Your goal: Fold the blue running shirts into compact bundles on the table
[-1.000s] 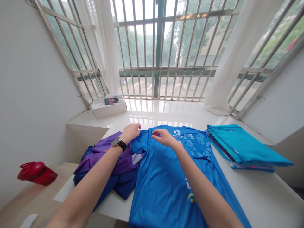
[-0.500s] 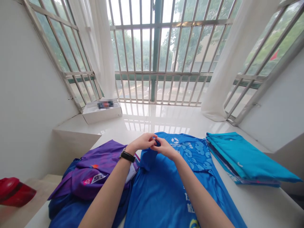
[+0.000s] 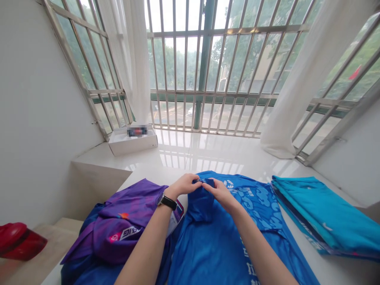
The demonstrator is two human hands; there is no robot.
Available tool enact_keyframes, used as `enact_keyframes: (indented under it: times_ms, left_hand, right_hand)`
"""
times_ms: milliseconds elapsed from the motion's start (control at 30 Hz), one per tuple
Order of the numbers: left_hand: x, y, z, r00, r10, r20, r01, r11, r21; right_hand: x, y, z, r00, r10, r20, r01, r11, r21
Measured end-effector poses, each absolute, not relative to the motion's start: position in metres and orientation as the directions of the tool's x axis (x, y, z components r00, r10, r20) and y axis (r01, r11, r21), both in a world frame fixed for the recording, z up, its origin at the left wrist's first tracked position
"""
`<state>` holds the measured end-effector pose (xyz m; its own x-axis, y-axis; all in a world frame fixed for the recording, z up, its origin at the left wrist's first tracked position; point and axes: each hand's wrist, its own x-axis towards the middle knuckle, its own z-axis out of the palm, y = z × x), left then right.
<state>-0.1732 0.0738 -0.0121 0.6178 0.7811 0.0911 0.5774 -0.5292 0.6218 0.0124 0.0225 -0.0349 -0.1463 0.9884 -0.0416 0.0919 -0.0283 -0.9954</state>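
Note:
A blue shirt (image 3: 208, 241) with white print lies spread on the white table. My left hand (image 3: 186, 184), with a black-strapped watch on its wrist, is closed on a raised part of the shirt near its far left edge. Close beside it, my right hand (image 3: 219, 191) pinches the same bunched cloth. The held part looks like a sleeve and hangs down from the fingers. A patterned section of the shirt lies folded over on the right.
A heap of purple and navy shirts (image 3: 115, 225) lies left. A folded turquoise stack (image 3: 320, 213) is at right. Beyond are a white box (image 3: 133, 145), window bars and curtains (image 3: 279, 126). A red object (image 3: 20, 241) is at far left.
Both hands have drawn a little apart and lifted the blue cloth, which now shows between them. The whole view has shifted slightly left.

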Motion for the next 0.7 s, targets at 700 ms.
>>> enact_keyframes:
  times_ms: [700]
  left_hand:
    - [-0.164,0.071,-0.032,0.497,0.866,0.057,0.788,-0.478,0.388]
  right_hand:
    - [0.036,0.019,-0.030,-0.192,0.884,-0.427,0.528,-0.274,-0.804]
